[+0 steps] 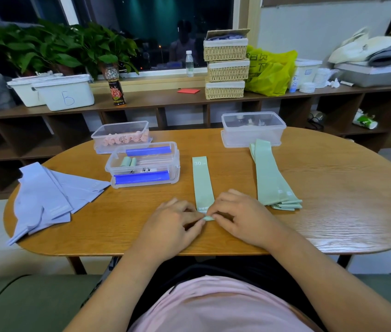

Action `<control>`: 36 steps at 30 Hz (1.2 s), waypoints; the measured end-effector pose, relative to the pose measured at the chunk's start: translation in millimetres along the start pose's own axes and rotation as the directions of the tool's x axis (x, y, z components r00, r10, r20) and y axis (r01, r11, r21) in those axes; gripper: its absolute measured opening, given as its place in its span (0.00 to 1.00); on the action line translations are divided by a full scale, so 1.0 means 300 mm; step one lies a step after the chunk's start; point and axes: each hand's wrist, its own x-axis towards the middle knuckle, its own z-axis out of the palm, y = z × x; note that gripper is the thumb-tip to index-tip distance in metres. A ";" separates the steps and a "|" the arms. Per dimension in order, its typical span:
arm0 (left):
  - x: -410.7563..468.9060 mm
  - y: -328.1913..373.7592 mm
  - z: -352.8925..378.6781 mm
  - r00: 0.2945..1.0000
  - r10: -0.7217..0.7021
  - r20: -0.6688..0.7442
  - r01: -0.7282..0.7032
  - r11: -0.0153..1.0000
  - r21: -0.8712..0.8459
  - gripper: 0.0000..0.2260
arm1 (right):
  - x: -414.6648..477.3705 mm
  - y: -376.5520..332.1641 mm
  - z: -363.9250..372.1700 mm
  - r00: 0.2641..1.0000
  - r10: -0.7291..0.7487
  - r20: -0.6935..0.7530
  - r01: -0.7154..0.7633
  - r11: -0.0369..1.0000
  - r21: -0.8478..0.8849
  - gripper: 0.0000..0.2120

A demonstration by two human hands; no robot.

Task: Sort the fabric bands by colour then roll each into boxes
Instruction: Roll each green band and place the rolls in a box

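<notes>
Our left hand (174,218) and right hand (240,215) both pinch the near end of a flat mint-green fabric band (202,185) lying lengthwise on the oval wooden worktop (333,188). If our first tuck slackens, the roll may skew and unravel before reaching the clear plastic box with blue clips (144,164).

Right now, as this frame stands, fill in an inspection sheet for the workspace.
Surface: oval wooden table.
Job's things: one green band laid flat, its near end starting to roll; green stack to the right; lilac bands heaped left; clip box holding green rolls; pink-roll box behind it; third clear box far right, contents unclear.
Clutter: nothing seen on the table.
Hands: left hand and right hand both pinch the green band's near end.
Cables: nothing seen on the table.
Surroundings: shelf behind with wicker baskets, white tubs, plants.
</notes>
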 end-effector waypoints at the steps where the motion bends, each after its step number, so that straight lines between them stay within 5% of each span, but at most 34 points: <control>1: 0.000 0.002 0.000 1.000 -0.007 0.009 0.007 1.000 0.014 0.19 | -0.001 0.001 0.001 1.000 -0.018 0.007 0.018 1.000 0.013 0.08; 11: -0.001 0.017 -0.018 0.995 -0.078 0.068 0.076 0.997 0.034 0.25 | -0.007 -0.002 0.001 1.000 0.016 0.006 -0.016 0.998 -0.068 0.13; 18: -0.001 0.014 -0.022 0.994 0.050 0.095 -0.051 0.999 0.005 0.16 | 0.000 0.002 0.007 0.999 0.051 0.013 -0.050 0.993 -0.105 0.15; 24: 0.010 0.007 -0.016 0.994 0.019 0.106 -0.019 1.000 0.000 0.18 | 0.002 0.000 0.012 0.996 0.086 0.027 -0.082 0.988 -0.130 0.18; 36: 0.090 -0.020 -0.017 0.995 -0.071 0.076 0.079 0.991 -0.110 0.17 | 0.003 0.007 0.020 0.998 0.064 -0.008 -0.065 0.990 -0.127 0.10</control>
